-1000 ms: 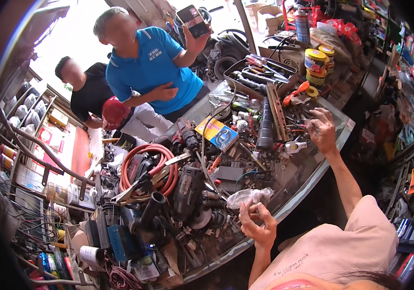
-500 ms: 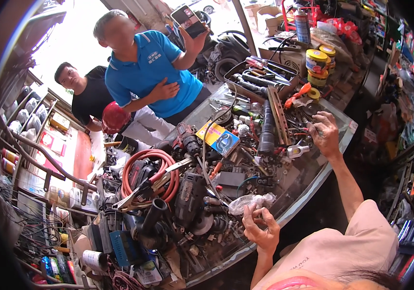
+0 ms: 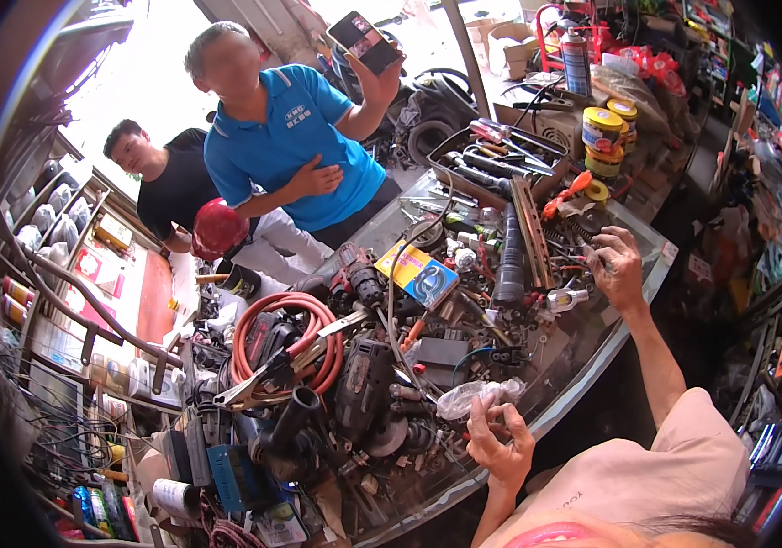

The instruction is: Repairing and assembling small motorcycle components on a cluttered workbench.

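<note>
My left hand (image 3: 502, 445) is at the near edge of a cluttered glass-topped counter (image 3: 583, 352). Its fingers are bent but apart, and nothing shows between them. Just beyond the fingertips lies a crumpled clear plastic bag (image 3: 480, 398); whether they touch it I cannot tell. Farther right, my right hand (image 3: 618, 269) is held over the counter with its fingers curled toward the thumb. Something small and dark may be at its fingertips, too small to name. Close by lie a small clear-and-silver part (image 3: 566, 300) and a coiled spring (image 3: 580, 227).
Power drills (image 3: 361, 388), a coiled red hose (image 3: 322, 315), a yellow-and-blue box (image 3: 416, 274), a black flashlight (image 3: 509, 260) and a tool tray (image 3: 501, 157) crowd the counter. Yellow-lidded tins (image 3: 603, 132) stand beyond. Across it, a person in blue (image 3: 286, 137) raises a phone (image 3: 364, 42); another person in black (image 3: 167, 178) stands behind, near a red helmet (image 3: 219, 228).
The whole view has shifted slightly, moving the counter a little right and down in the picture. Both my hands keep nearly the same pose. The phone is still raised.
</note>
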### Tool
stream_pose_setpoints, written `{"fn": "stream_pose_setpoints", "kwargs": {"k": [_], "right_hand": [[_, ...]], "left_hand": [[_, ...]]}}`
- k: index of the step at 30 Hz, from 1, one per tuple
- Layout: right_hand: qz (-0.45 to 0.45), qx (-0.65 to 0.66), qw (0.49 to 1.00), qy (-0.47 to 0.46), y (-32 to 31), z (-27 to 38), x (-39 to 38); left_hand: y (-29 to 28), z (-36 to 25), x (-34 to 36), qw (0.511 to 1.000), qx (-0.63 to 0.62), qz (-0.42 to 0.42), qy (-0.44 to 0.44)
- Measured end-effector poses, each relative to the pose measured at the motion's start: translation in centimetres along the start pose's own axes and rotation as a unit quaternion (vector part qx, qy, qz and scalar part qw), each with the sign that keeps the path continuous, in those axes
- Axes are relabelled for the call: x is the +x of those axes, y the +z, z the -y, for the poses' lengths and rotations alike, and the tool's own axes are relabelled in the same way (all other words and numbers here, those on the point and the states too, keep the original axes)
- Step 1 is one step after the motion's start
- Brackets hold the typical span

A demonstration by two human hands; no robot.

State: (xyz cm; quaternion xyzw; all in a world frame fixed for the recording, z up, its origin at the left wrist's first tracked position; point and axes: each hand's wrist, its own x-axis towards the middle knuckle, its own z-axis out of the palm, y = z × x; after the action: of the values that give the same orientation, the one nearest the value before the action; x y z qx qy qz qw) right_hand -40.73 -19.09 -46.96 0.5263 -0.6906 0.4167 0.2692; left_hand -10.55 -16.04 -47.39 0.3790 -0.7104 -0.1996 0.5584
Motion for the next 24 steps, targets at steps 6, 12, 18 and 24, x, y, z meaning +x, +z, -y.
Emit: {"fn": "stream_pose_setpoints", "kwargs": {"k": [6,12,18,24], "right_hand": [[0.005,-0.003,1.0,0.008,0.2,0.0,0.0],[-0.002,-0.014,1.0,0.005,-0.4,0.3,0.4],[-0.002,0.003,1.0,0.011,0.5,-0.1,-0.1],[-0.004,0.009,1.0,0.018,0.4,-0.4,-0.1]], "left_hand": [[0.2,0.3,0.1,1.0,0.0,0.006,-0.005],[0.1,0.1,0.1,1.0,-0.012,0.012,-0.012],[0.2,0.4,0.1,1.0,-0.015,0.004,0.002],[0.2,0.4,0.3,1.0,-0.013,-0.009,0.001]]}}
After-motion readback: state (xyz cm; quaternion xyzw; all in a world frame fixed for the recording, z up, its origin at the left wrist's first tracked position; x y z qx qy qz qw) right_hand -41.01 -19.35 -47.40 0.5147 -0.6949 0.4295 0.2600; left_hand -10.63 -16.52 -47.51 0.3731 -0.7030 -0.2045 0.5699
